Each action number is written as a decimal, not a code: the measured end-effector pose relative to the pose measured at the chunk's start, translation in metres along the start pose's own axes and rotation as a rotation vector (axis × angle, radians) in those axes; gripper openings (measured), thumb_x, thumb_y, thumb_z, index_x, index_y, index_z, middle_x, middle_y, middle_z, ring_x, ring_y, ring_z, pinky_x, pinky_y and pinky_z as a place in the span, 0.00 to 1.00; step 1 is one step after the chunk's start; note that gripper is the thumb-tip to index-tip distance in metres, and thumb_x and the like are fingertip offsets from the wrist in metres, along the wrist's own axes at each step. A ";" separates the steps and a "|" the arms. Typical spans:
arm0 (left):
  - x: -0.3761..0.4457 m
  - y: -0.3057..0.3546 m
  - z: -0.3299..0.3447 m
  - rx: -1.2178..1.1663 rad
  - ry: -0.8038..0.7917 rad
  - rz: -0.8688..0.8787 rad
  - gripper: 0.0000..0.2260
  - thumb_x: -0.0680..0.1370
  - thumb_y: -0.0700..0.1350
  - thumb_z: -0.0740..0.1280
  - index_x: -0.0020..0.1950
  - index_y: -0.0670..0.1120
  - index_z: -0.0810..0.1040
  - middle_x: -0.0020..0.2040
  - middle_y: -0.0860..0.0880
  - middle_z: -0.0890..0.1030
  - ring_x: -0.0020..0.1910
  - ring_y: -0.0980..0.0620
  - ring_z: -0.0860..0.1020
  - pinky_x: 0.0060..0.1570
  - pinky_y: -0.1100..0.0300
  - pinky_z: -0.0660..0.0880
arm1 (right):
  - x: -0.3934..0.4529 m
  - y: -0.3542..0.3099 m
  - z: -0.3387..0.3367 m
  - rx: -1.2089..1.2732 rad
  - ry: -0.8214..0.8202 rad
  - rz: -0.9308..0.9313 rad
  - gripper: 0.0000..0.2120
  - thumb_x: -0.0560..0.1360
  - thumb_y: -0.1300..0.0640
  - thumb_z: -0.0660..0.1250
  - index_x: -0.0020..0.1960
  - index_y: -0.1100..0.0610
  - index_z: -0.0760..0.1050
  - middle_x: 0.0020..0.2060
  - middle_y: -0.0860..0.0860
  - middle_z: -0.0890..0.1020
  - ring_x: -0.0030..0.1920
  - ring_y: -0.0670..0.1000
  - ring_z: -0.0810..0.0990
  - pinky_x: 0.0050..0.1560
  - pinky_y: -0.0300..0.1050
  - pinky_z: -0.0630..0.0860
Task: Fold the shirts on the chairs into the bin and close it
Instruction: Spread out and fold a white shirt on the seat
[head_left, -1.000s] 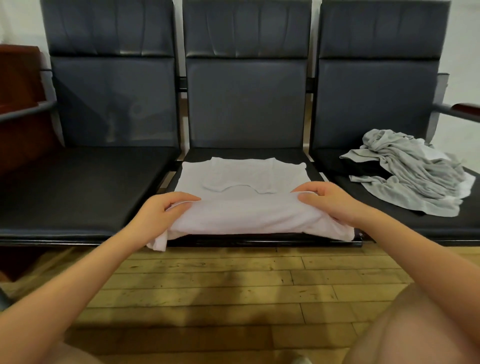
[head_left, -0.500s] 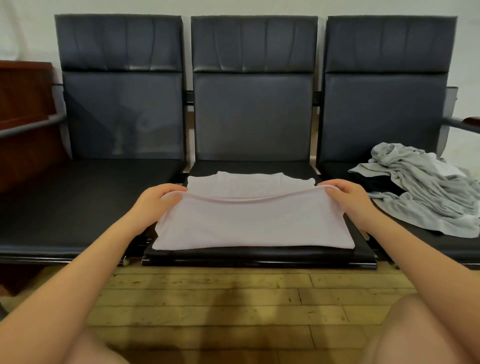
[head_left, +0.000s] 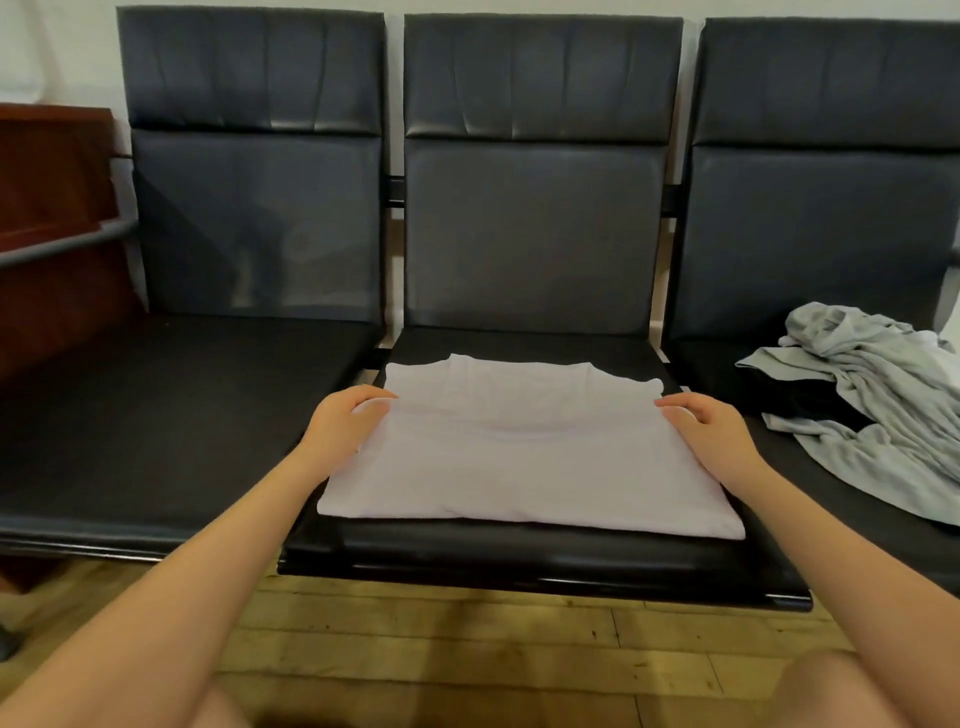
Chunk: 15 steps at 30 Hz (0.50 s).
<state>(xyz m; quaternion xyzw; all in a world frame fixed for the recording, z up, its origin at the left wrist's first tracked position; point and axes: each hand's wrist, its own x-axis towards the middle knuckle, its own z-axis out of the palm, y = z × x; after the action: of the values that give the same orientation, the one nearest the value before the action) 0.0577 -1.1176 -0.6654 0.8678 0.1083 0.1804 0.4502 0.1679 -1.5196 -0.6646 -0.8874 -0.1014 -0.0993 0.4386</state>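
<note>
3 chairs: black padded seats standing side by side across the upper half of the frame, the left chair (head_left: 171, 415), the middle chair (head_left: 535, 234) and the right chair (head_left: 826, 234).
White shirt (head_left: 530, 462): lying flat and folded over on the middle chair's seat, at the centre of the frame, its near edge sitting just back from the seat's front lip.
Left hand (head_left: 343, 426): resting at the shirt's left edge, fingers curling loosely; whether the fingertips are pinching the cloth I cannot tell.
Right hand (head_left: 711, 431): sitting at the shirt's right edge, fingers bending over the fabric; a grip is not plainly showing, so I cannot tell.
Grey shirt (head_left: 872, 410): lying crumpled in a heap on the right chair's seat, at the right edge of the frame, apart from the white shirt.
Dark garment (head_left: 800, 400): peeking out from under the grey heap, touching it.
Wooden floor (head_left: 467, 639): running along the bottom of the frame under the seats.
Wooden cabinet (head_left: 52, 208): standing at the upper left of the frame, beside the left chair.
Forearms: reaching in from the lower left and lower right corners toward the middle seat.
</note>
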 end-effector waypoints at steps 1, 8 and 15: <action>0.006 0.001 0.004 -0.009 0.013 0.006 0.08 0.81 0.45 0.61 0.53 0.54 0.79 0.49 0.57 0.78 0.50 0.57 0.75 0.44 0.65 0.70 | 0.004 0.000 0.003 0.005 -0.004 0.000 0.12 0.81 0.57 0.61 0.60 0.55 0.79 0.54 0.45 0.77 0.56 0.45 0.72 0.61 0.43 0.64; 0.069 0.022 0.002 0.149 0.065 0.099 0.09 0.80 0.43 0.61 0.55 0.48 0.80 0.49 0.53 0.79 0.49 0.55 0.76 0.45 0.63 0.68 | 0.058 -0.016 -0.004 0.115 0.035 0.068 0.11 0.79 0.57 0.62 0.58 0.56 0.80 0.53 0.49 0.79 0.54 0.49 0.75 0.54 0.44 0.69; 0.144 0.025 0.018 0.454 -0.032 0.096 0.11 0.80 0.41 0.61 0.59 0.47 0.78 0.55 0.46 0.80 0.54 0.46 0.77 0.54 0.56 0.72 | 0.126 -0.006 -0.005 -0.038 -0.081 0.152 0.12 0.78 0.58 0.64 0.60 0.56 0.78 0.54 0.52 0.79 0.54 0.52 0.77 0.55 0.48 0.74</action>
<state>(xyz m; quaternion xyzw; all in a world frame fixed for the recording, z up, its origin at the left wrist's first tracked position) 0.1968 -1.0950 -0.6235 0.9537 0.0976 0.1587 0.2361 0.2864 -1.5085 -0.6235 -0.9041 -0.0496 -0.0319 0.4233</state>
